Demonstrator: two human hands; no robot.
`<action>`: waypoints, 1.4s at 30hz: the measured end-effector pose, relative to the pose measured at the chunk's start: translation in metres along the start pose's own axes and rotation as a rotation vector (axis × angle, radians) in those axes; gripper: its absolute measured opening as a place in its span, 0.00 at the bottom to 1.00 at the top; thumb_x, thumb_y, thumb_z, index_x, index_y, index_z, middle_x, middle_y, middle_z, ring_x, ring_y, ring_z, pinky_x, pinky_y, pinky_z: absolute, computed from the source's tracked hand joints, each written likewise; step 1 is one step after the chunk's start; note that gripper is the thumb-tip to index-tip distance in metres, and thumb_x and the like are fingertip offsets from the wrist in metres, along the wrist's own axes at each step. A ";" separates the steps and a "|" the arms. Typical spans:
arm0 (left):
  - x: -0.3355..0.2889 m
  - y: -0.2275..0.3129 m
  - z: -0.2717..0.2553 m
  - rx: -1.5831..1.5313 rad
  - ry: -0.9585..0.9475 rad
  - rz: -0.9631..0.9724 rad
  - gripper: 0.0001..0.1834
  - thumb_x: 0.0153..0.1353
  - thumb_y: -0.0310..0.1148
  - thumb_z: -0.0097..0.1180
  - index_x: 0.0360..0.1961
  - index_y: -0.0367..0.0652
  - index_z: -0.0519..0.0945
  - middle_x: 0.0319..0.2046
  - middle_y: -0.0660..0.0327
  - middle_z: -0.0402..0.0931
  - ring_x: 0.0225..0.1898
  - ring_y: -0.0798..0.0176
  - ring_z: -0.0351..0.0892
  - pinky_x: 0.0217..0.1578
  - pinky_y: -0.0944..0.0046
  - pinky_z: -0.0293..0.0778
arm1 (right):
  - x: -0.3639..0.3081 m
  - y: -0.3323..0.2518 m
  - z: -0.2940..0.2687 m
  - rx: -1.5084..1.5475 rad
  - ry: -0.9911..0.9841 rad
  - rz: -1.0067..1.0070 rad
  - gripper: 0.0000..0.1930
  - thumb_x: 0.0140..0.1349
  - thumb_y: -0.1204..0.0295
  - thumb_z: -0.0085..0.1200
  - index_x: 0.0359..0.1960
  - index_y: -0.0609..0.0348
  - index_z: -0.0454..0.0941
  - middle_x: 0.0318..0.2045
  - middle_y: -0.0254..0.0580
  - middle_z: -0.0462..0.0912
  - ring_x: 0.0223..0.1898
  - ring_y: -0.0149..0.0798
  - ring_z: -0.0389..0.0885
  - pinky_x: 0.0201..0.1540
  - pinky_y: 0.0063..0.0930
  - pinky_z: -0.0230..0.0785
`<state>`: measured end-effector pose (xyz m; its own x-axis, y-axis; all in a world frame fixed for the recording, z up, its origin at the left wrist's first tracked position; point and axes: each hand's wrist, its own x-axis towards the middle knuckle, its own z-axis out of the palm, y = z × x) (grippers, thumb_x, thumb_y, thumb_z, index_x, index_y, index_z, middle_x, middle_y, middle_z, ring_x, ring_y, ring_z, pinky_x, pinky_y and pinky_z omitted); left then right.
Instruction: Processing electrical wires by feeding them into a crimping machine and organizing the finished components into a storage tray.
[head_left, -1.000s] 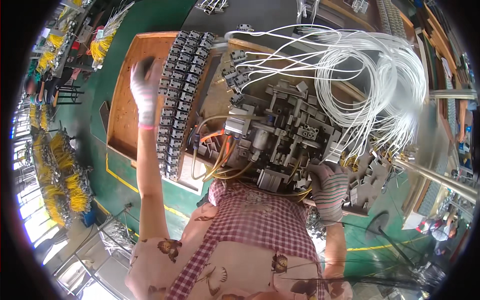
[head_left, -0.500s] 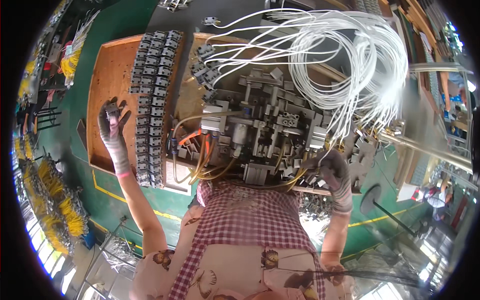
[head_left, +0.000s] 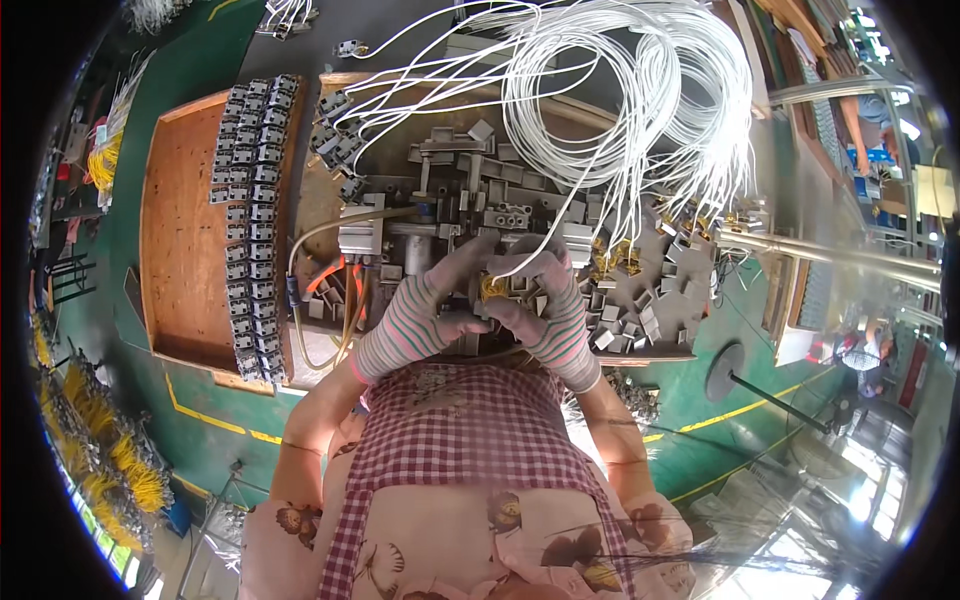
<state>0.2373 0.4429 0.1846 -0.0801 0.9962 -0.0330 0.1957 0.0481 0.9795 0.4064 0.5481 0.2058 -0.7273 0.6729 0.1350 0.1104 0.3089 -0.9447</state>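
My left hand (head_left: pixel 408 322) and my right hand (head_left: pixel 548 318), both in striped grey gloves, meet close to the apron in front of a metal fixture (head_left: pixel 507 218). The right fingers are closed around the end of a white cable (head_left: pixel 517 266), where a small brass-coloured terminal piece (head_left: pixel 492 289) shows. The left fingers and thumb close from the other side on a small grey metal housing, which the gloves mostly hide. Whether cable end and housing touch cannot be made out. The cable runs up to a big coil of white cables (head_left: pixel 640 100) beyond the fixture.
At left, rows of grey metal housings (head_left: pixel 262 215) stand along a wooden tray (head_left: pixel 185 235). Cable ends with housings (head_left: pixel 338 135) lie at the far left of the bench. Loose metal pieces (head_left: pixel 650 318) and brass terminals (head_left: pixel 618 258) are scattered at right. Hoses (head_left: pixel 297 262) curve beside the fixture.
My left hand has come from above the wooden tray, carrying a small housing, to the middle. My right hand has moved left from the brass terminals with a white cable end. The whole view has shifted.
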 end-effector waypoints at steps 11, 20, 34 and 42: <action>-0.022 -0.005 -0.001 0.343 -0.009 0.191 0.54 0.45 0.33 0.75 0.70 0.39 0.56 0.54 0.52 0.78 0.51 0.54 0.81 0.49 0.59 0.76 | -0.006 0.009 0.003 0.046 -0.042 -0.045 0.23 0.44 0.66 0.75 0.43 0.50 0.80 0.43 0.36 0.70 0.48 0.38 0.71 0.50 0.32 0.68; -0.010 -0.015 0.001 -0.517 0.074 -0.344 0.31 0.55 0.37 0.69 0.58 0.35 0.74 0.46 0.57 0.81 0.46 0.69 0.78 0.47 0.67 0.75 | 0.006 0.006 0.000 -0.276 -0.255 -0.085 0.37 0.41 0.57 0.73 0.54 0.51 0.72 0.48 0.44 0.72 0.53 0.48 0.69 0.56 0.44 0.64; 0.007 -0.034 -0.020 0.842 -0.107 0.313 0.22 0.50 0.31 0.58 0.50 0.46 0.79 0.38 0.60 0.72 0.39 0.52 0.74 0.37 0.54 0.73 | 0.037 0.047 0.011 -0.765 -0.259 -0.166 0.36 0.34 0.50 0.71 0.49 0.50 0.77 0.50 0.39 0.72 0.55 0.49 0.69 0.57 0.47 0.61; 0.021 -0.045 -0.024 1.020 -0.238 0.306 0.18 0.54 0.34 0.53 0.48 0.49 0.80 0.31 0.65 0.71 0.35 0.61 0.75 0.36 0.62 0.73 | 0.040 0.054 0.012 -0.812 -0.236 -0.106 0.35 0.37 0.50 0.70 0.51 0.46 0.79 0.50 0.40 0.72 0.54 0.50 0.68 0.55 0.48 0.64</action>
<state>0.2031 0.4603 0.1444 0.2798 0.9593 0.0387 0.9023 -0.2766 0.3306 0.3749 0.5840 0.1564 -0.8732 0.4836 0.0599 0.4201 0.8093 -0.4107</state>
